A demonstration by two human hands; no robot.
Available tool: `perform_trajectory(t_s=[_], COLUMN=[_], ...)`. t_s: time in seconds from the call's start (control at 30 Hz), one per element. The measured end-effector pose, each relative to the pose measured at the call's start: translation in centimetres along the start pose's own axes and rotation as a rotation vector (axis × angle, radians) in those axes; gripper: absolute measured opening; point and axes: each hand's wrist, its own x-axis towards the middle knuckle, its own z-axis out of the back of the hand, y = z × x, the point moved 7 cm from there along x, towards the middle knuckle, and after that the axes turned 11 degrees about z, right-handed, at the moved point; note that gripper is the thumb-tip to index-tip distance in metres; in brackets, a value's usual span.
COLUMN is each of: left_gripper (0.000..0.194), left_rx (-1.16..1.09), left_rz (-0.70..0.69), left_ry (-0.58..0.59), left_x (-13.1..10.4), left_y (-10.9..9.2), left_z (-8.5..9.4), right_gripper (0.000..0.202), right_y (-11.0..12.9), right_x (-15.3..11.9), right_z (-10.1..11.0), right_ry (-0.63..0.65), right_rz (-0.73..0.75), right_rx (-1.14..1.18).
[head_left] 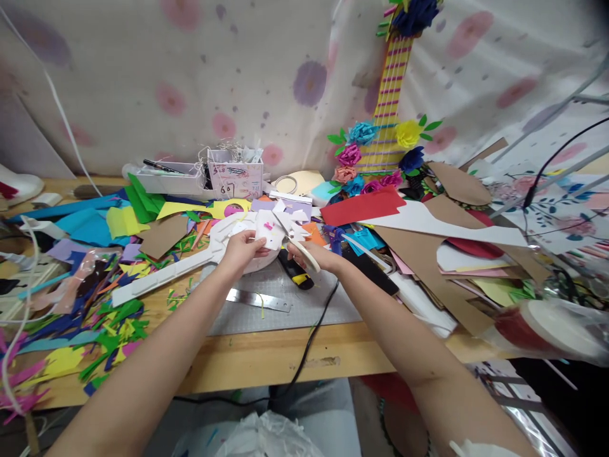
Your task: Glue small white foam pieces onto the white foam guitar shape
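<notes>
Pinched in my left hand (245, 249) is a small white piece of paper (269, 230) with pink marks on it. My right hand (316, 254) grips a pair of scissors (307, 255) with pale handles, and the blades lie at the paper's right edge. Whether the blades are cutting into it I cannot tell. Under and behind my hands sits a white guitar-shaped cutout (166, 274), its long neck pointing to the lower left. A black and yellow utility knife (295, 273) lies just below the scissors. Nearer to me, a metal ruler (259, 300) rests on a grey cutting mat (304, 317).
Coloured paper scraps (114, 330) cover the table's left side. Cardboard sheets (419, 266) and a red strip (364, 206) lie to the right. At the back stand a white box (236, 174) and a yellow guitar with paper flowers (392, 95). A black cable (311, 343) crosses the front edge.
</notes>
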Motion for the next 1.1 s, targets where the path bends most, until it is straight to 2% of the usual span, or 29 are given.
perform_trajectory(t_s=[0.2, 0.33, 0.57, 0.77, 0.93, 1.1], left_gripper=[0.01, 0.009, 0.007, 0.011, 0.008, 0.007], left_rx=[-0.004, -0.014, 0.018, 0.057, 0.09, 0.099], left_rz=[0.039, 0.069, 0.088, 0.092, 0.082, 0.074], left_ry=[-0.009, -0.004, 0.021, 0.121, 0.103, 0.06], left_x=[-0.1, 0.3, 0.8, 0.1, 0.4, 1.1], left_y=[0.0, 0.0, 0.4, 0.8, 0.9, 1.1], left_z=[0.1, 0.0, -1.5, -3.6, -3.8, -4.1], right_gripper=[0.054, 0.054, 0.055, 0.057, 0.057, 0.056], right_y=[-0.5, -0.8, -2.6, -2.0, -2.9, -3.8], right_x=[-0.2, -0.1, -0.9, -1.4, -1.5, -1.3], right_z=[0.0, -0.1, 0.5, 1.2, 1.5, 1.2], right_ry=[-0.102, -0.127, -0.167, -0.144, -0.215, -0.238], right_rz=[-0.077, -0.076, -0.102, -0.011, -0.105, -0.131], right_rx=[-0.039, -0.026, -0.023, 0.096, 0.067, 0.087])
